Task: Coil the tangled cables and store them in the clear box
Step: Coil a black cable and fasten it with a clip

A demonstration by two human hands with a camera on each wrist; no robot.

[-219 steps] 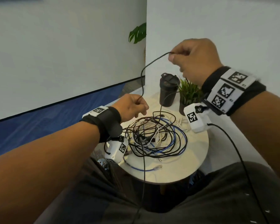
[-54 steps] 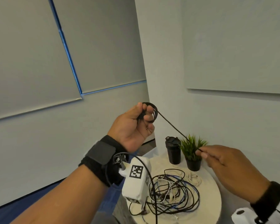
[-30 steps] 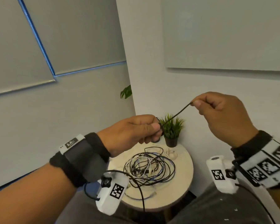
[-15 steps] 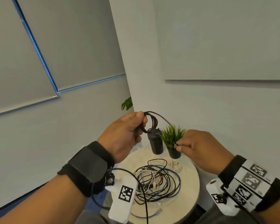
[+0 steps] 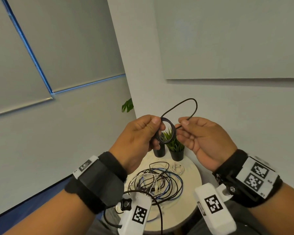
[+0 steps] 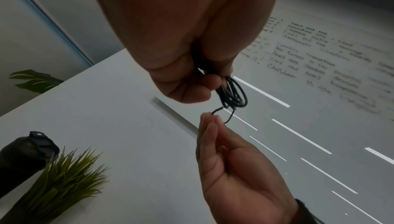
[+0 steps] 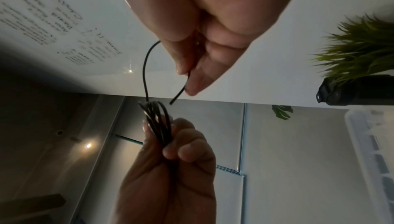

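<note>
Above a small round tabletop (image 5: 192,173), a person's left hand (image 5: 139,141) pinches a small black coil (image 5: 165,132) of thin cable between thumb and curled fingers, while the right hand (image 5: 202,138), at 3 o'clock from the coil, nips the cable's loose tail (image 5: 187,106) between thumb and fingertips. That tail arches up from the coil toward 1 o'clock and curves back down to the right hand; in the right wrist view its free end (image 7: 177,95) pokes out just past the fingertips, close to the bundled loops (image 7: 158,118).

Below the hands, a tangled pile of cables (image 5: 156,182) in black, white and blue lies on the tabletop, with a small white bundle (image 5: 177,167) at its 1 o'clock. A potted plant (image 5: 175,148) and a dark cup (image 5: 159,150) stand side by side at the far rim. A clear box (image 7: 370,151) shows only at the right wrist view's edge.

Judging by the way it bends, the cable is light, limp and springy: the loops would likely fan open if the left pinch eased. The sound place to hold is where all the turns cross, under the left thumb, with the tail gripped near its tip for a final wrap or tuck. One cable appears nearly coiled; the pile remains, so the job looks at an early stage.
</note>
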